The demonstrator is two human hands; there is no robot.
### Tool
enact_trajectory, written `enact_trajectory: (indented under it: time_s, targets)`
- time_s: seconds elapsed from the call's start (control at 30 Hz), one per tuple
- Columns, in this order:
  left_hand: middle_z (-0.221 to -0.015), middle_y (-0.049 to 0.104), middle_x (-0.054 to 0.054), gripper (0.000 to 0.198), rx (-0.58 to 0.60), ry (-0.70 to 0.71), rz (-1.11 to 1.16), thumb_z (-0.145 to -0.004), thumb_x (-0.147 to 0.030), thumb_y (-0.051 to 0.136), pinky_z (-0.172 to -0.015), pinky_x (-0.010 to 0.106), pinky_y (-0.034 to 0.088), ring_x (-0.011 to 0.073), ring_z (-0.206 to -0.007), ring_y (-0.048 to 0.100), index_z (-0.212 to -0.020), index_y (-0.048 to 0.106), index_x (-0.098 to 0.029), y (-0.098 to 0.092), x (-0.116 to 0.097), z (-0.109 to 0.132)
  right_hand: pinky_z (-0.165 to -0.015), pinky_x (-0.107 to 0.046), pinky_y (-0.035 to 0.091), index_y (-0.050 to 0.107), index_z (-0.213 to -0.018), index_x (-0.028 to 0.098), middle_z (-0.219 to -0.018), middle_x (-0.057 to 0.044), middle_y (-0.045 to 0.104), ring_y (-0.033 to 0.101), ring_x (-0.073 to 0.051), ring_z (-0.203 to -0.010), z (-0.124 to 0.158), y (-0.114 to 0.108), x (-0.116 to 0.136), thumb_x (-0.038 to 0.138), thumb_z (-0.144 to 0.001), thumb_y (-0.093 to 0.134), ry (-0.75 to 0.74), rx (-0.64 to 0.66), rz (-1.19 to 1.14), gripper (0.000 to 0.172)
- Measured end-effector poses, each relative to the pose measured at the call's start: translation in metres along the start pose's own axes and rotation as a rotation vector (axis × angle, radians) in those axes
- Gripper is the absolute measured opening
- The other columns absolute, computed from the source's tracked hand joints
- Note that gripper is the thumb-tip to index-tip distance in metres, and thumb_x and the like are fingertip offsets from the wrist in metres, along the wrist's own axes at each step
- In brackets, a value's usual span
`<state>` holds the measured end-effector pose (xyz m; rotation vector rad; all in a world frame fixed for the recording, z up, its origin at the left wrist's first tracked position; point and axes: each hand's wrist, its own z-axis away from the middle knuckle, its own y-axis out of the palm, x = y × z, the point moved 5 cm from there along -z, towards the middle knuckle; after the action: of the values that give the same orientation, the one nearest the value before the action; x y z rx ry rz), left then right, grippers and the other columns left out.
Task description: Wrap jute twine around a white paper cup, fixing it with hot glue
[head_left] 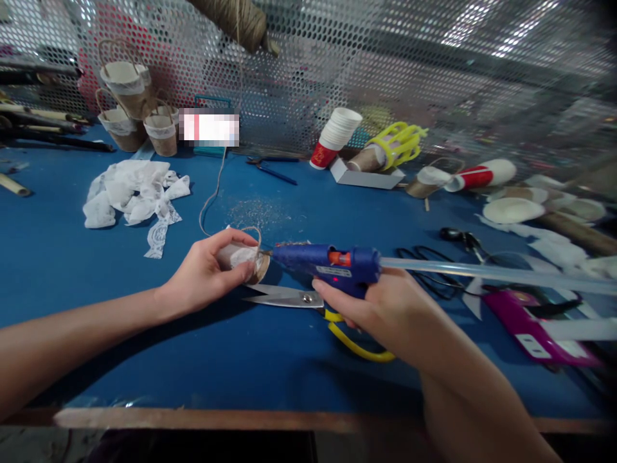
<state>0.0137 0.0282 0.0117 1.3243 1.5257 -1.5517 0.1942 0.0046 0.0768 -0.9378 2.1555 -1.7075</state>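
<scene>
My left hand (207, 273) is closed round a small twine-wrapped cup (260, 267) with white lace on its side, tipped with its brown end to the right. A strand of twine (218, 186) loops over the cup and runs up toward the back. In my right hand (371, 302) is a blue glue gun (322, 263), its nozzle at the cup's brown end. A long clear glue stick (482, 271) sticks out behind the gun. Beneath both hands lie scissors (294, 298) with yellow handles, blades pointing left.
White lace strips (130, 190) lie at left, below finished lace-trimmed cups (161, 132). Blue-handled pliers (274, 168), stacked paper cups (335, 135) and a white box (366, 177) stand along the perforated screen. Black cables (429, 270) and a purple packet (535, 328) lie at right.
</scene>
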Motion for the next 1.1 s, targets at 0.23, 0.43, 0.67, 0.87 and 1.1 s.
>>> enact_trajectory:
  time_s: [0.23,0.43,0.67,0.87,1.1]
  targets:
    - [-0.086,0.062,0.003,0.022,-0.016,-0.054,0.043,-0.068,-0.022,0.059,-0.054,0.018,0.042,0.0084,-0.059,0.052,-0.088,0.056,-0.013,-0.001,-0.001,-0.003,-0.047,-0.026,0.041,0.063,-0.073,0.018,-0.054,-0.003,0.055,0.051,-0.014,-0.047,0.017,0.009,-0.001,0.037,-0.084,0.031,0.053,-0.015,-0.044,0.039]
    - [-0.084,0.062,0.002,0.023,-0.016,-0.050,0.059,-0.067,-0.023,0.059,-0.052,0.018,0.041,0.0081,-0.058,0.051,-0.088,0.057,-0.014,-0.002,-0.001,-0.002,-0.050,-0.028,0.042,0.062,-0.075,0.017,-0.056,-0.005,0.055,0.054,-0.016,-0.052,0.017,0.008,0.000,0.041,-0.084,0.027,0.055,-0.056,-0.045,0.044]
    - [-0.082,0.062,0.003,0.023,-0.015,-0.075,0.089,-0.067,-0.021,0.060,-0.051,0.018,0.041,0.0082,-0.058,0.051,-0.088,0.056,-0.013,0.001,0.001,-0.006,-0.044,-0.026,0.038,0.062,-0.063,0.017,-0.044,0.001,0.046,0.045,-0.012,-0.041,0.014,0.011,0.002,0.034,-0.080,0.036,0.119,0.106,-0.053,0.035]
    - [-0.078,0.062,0.001,0.023,-0.020,-0.086,0.088,-0.066,-0.022,0.060,-0.050,0.017,0.041,0.0067,-0.053,0.049,-0.087,0.056,-0.014,0.000,0.001,-0.006,-0.044,-0.026,0.036,0.061,-0.063,0.018,-0.046,0.000,0.047,0.044,-0.012,-0.042,0.011,0.007,0.004,0.031,-0.079,0.040,0.129,0.090,-0.014,0.030]
    - [-0.084,0.063,0.003,0.022,-0.025,-0.083,0.098,-0.066,-0.023,0.060,-0.054,0.020,0.042,0.0101,-0.062,0.054,-0.086,0.056,-0.014,0.000,0.001,-0.007,-0.046,-0.026,0.037,0.056,-0.062,0.018,-0.049,0.001,0.052,0.046,-0.012,-0.043,0.017,0.013,0.001,0.033,-0.080,0.042,0.164,0.129,-0.043,0.027]
